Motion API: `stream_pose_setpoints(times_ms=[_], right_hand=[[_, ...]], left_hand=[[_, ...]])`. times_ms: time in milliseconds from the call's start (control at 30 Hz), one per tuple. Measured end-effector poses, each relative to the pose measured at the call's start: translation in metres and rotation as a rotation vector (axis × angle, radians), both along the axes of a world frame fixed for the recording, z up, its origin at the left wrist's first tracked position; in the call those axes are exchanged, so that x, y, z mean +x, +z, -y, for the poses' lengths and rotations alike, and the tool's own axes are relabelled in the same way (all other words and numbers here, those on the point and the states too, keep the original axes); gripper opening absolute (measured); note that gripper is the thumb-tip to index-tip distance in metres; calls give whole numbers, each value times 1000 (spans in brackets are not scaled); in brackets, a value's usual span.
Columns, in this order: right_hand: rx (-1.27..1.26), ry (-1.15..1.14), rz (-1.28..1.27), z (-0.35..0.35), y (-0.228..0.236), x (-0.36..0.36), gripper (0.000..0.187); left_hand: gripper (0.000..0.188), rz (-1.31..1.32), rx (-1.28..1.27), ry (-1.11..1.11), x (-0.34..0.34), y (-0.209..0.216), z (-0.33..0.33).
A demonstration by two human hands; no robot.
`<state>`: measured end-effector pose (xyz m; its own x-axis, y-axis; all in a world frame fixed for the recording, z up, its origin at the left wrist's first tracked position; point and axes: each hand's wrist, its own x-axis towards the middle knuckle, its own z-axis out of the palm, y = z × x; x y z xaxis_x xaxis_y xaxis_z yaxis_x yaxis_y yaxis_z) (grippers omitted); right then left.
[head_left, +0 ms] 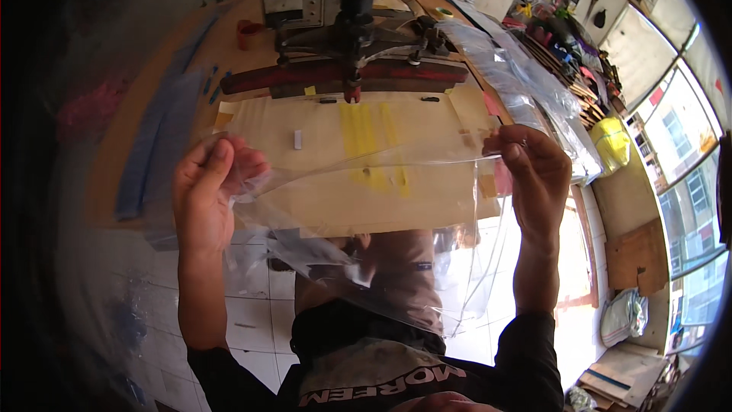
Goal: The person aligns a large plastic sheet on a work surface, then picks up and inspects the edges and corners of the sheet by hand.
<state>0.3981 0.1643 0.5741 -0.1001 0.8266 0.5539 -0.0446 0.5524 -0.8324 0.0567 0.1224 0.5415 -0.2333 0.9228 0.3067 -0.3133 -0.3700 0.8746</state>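
Note:
A clear plastic sheet (pixel 320 253) is stretched between my hands, and its lower part hangs in front of my body. My left hand (pixel 204 191) pinches its left edge between thumb and fingers. On the other side my right hand (pixel 535 179) grips the right upper corner, fingers closed on it. Behind the sheet lies a tan work surface (pixel 305 210) with yellow strips (pixel 358 133) of tape and a small white piece (pixel 298 140) on it. Over the far edge of this surface is the dark red bar (pixel 412 72) of a press-like machine.
Blue-tinted plastic sheets (pixel 149 149) lie along the left side of the wooden table (pixel 103 194). More clear plastic (pixel 526 80) is heaped at the right. A red cup-like object (pixel 249 33) and a tape roll (pixel 444 13) stand farther back. A yellow bag (pixel 610 142) is near the windows.

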Motion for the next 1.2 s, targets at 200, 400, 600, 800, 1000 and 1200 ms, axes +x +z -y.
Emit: stream_pose_setpoints(times_ms=[200,400,600,800,1000,1200], right_hand=[[4,-6,-67,0,2,-2,16],[8,-32,-68,3,4,-5,13],[139,97,68,-5,2,7,27],[44,361,124,-11,13,24,37],[-7,488,76,-26,14,45,49],[66,501,-3,-33,9,42,42]], left_hand=[[20,-41,-19,6,0,2,-3],[22,-54,-71,39,-2,-1,-4],[23,-43,14,67,-5,-1,0],[21,-98,76,104,-12,13,7],[19,-79,92,67,-14,15,2],[19,-51,90,35,-13,20,5]])
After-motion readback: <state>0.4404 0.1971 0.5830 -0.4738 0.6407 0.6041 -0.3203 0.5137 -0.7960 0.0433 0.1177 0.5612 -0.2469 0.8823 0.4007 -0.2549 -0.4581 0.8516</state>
